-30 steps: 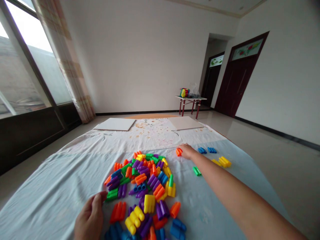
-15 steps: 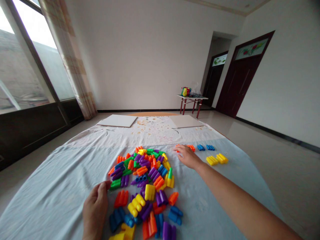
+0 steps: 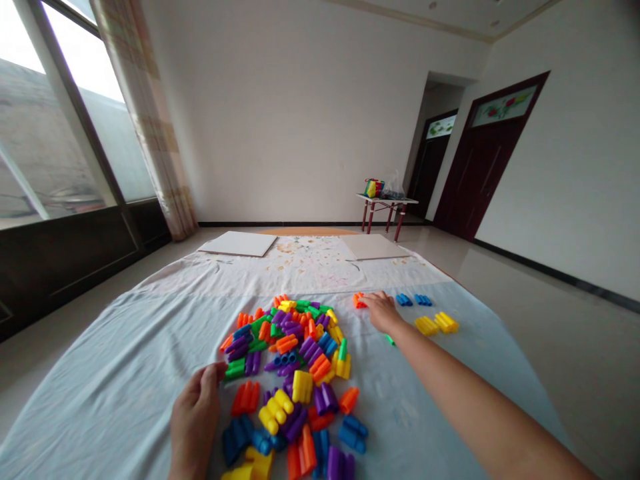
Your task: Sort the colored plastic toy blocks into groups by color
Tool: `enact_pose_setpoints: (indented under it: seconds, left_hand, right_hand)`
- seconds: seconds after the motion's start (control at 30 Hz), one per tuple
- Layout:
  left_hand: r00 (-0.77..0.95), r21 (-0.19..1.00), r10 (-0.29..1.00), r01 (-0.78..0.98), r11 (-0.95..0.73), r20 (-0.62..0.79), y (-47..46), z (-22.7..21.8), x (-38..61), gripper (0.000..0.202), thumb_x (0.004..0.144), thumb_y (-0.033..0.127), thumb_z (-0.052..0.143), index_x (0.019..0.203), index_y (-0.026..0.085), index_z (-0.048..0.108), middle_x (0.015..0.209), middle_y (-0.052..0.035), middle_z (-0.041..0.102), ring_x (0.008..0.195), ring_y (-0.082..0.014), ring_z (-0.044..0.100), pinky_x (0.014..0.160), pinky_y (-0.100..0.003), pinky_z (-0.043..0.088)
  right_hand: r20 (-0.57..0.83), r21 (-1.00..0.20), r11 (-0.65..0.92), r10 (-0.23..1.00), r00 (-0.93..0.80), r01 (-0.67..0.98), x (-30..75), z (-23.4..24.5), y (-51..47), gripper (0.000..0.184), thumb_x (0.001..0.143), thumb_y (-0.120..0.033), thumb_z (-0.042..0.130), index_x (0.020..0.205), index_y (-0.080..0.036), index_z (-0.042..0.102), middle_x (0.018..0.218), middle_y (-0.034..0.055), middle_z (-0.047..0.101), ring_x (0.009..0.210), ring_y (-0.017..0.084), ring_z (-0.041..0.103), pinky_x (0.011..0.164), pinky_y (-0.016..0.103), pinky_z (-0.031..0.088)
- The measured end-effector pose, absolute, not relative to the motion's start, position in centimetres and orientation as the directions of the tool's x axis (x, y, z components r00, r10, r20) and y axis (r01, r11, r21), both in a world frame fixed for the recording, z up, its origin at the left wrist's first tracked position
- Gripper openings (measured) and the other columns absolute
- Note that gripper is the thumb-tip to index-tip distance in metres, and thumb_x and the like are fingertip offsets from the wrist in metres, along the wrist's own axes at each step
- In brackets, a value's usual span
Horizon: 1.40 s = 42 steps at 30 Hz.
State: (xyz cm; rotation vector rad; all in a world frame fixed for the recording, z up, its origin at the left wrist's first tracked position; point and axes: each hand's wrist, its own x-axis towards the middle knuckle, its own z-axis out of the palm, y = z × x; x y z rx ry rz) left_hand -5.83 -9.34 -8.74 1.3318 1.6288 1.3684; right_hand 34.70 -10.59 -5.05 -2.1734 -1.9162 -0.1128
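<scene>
In the head view my left hand (image 3: 196,417) rests at the near left of a pile of plastic pieces, its thumb and fingers drawn together. Its fingertips meet the end of a green piece (image 3: 235,369); whether anything is pinched there is hidden. My right hand (image 3: 381,312) reaches over the cloth beyond the pile, fingers extended and pointing left. An orange piece (image 3: 359,301) lies just at those fingertips. Part of a small green piece (image 3: 391,340) shows beside the right wrist. Two blue pieces (image 3: 404,300) and two yellow pieces (image 3: 427,325) lie to the right of this hand.
The pile holds several ribbed, joined-tube pieces, among them a purple piece (image 3: 326,398) and a yellow piece (image 3: 303,387). Two flat boards, a white board (image 3: 240,243) and a beige board (image 3: 375,246), lie at the far end of the tablecloth (image 3: 125,373).
My right hand has shifted slightly right, uncovering more of the orange piece at its fingertips. The small green piece by the wrist now shows. My left hand stays beside the pile.
</scene>
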Motion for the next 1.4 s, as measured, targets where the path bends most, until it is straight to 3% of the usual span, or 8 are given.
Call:
enact_pose_setpoints:
  seconds: [0.27, 0.43, 0.6, 0.67, 0.9, 1.1, 1.23, 1.4]
  left_hand:
    - [-0.3, 0.952, 0.941, 0.299, -0.062, 0.155, -9.4, -8.5, -5.7, 0.044, 0.066, 0.055, 0.046, 0.076, 0.018, 0.066, 0.073, -0.0042, 0.069, 0.077, -0.0232, 0.062, 0.071, -0.032, 0.047]
    - [-0.314, 0.961, 0.94, 0.271, -0.049, 0.137, -9.5, -8.3, -5.6, 0.045, 0.065, 0.056, 0.047, 0.076, 0.017, 0.066, 0.072, -0.0043, 0.068, 0.075, -0.0225, 0.061, 0.071, -0.032, 0.047]
    - [-0.3, 0.969, 0.945, 0.239, -0.057, 0.129, -9.4, -8.6, -5.6, 0.044, 0.067, 0.055, 0.048, 0.079, 0.016, 0.065, 0.076, -0.0049, 0.068, 0.079, -0.0224, 0.061, 0.075, -0.032, 0.046]
    - [-0.29, 0.968, 0.948, 0.243, -0.06, 0.132, -9.5, -8.7, -5.6, 0.043, 0.068, 0.054, 0.047, 0.079, 0.016, 0.064, 0.076, -0.0051, 0.068, 0.078, -0.0224, 0.061, 0.074, -0.032, 0.046]
    - [-0.285, 0.963, 0.946, 0.257, -0.079, 0.154, -10.1, -7.9, -5.4, 0.041, 0.067, 0.053, 0.048, 0.077, 0.017, 0.065, 0.073, -0.0046, 0.068, 0.076, -0.0221, 0.062, 0.072, -0.031, 0.047]
    - [-0.26, 0.937, 0.943, 0.33, -0.113, 0.205, -9.9, -8.1, -5.5, 0.043, 0.068, 0.054, 0.044, 0.075, 0.016, 0.064, 0.071, -0.0052, 0.067, 0.072, -0.0217, 0.061, 0.069, -0.031, 0.047]
    - [-0.257, 0.929, 0.943, 0.353, -0.113, 0.213, -9.6, -8.6, -5.5, 0.043, 0.07, 0.053, 0.042, 0.076, 0.016, 0.064, 0.073, -0.0056, 0.067, 0.073, -0.0213, 0.061, 0.068, -0.03, 0.046]
    - [-0.254, 0.909, 0.942, 0.404, -0.103, 0.22, -9.6, -8.4, -5.3, 0.041, 0.071, 0.05, 0.041, 0.076, 0.017, 0.064, 0.073, -0.0057, 0.067, 0.073, -0.0213, 0.06, 0.068, -0.03, 0.045]
  right_hand:
    - [0.217, -0.16, -0.112, 0.965, 0.146, 0.981, 34.8, -5.0, -10.2, 0.048, 0.078, -0.002, 0.037, 0.112, -0.025, 0.062, 0.115, 0.007, 0.062, 0.107, 0.023, 0.047, 0.084, 0.037, 0.035]
    - [0.269, -0.212, -0.064, 0.955, 0.122, 0.975, 33.2, -4.2, -11.5, 0.048, 0.079, -0.002, 0.037, 0.115, -0.024, 0.06, 0.112, 0.0083, 0.062, 0.107, 0.021, 0.049, 0.092, 0.038, 0.035]
    - [0.404, -0.441, 0.339, 0.902, -0.154, 0.831, 28.1, -3.9, -15.9, 0.037, 0.08, -0.01, 0.046, 0.112, -0.021, 0.062, 0.109, 0.0065, 0.064, 0.105, 0.02, 0.053, 0.095, 0.038, 0.038]
    - [0.413, -0.497, 0.409, 0.887, -0.206, 0.765, 25.8, -3.8, -17.6, 0.031, 0.081, -0.018, 0.051, 0.109, -0.021, 0.063, 0.109, 0.0059, 0.064, 0.106, 0.02, 0.053, 0.095, 0.038, 0.039]
    - [0.321, -0.453, 0.356, 0.92, -0.223, 0.817, 21.6, -4.1, -18.6, 0.039, 0.08, -0.025, 0.058, 0.118, -0.021, 0.06, 0.126, 0.0079, 0.057, 0.119, 0.025, 0.044, 0.101, 0.042, 0.031]
    - [0.241, -0.447, 0.375, 0.925, -0.295, 0.812, 22.1, -3.6, -19.6, 0.023, 0.085, -0.022, 0.055, 0.106, -0.023, 0.065, 0.104, 0.0029, 0.066, 0.104, 0.021, 0.051, 0.094, 0.038, 0.034]
    - [0.189, -0.461, 0.358, 0.934, -0.305, 0.812, 23.9, -3.1, -21.7, 0.02, 0.085, -0.025, 0.058, 0.103, -0.025, 0.065, 0.102, 0.001, 0.066, 0.101, 0.021, 0.052, 0.093, 0.037, 0.033]
    - [0.248, -0.517, 0.349, 0.935, -0.254, 0.782, 25.0, -3.5, -23.0, 0.019, 0.082, -0.024, 0.061, 0.1, -0.026, 0.065, 0.1, 0.0007, 0.067, 0.101, 0.022, 0.053, 0.092, 0.038, 0.034]
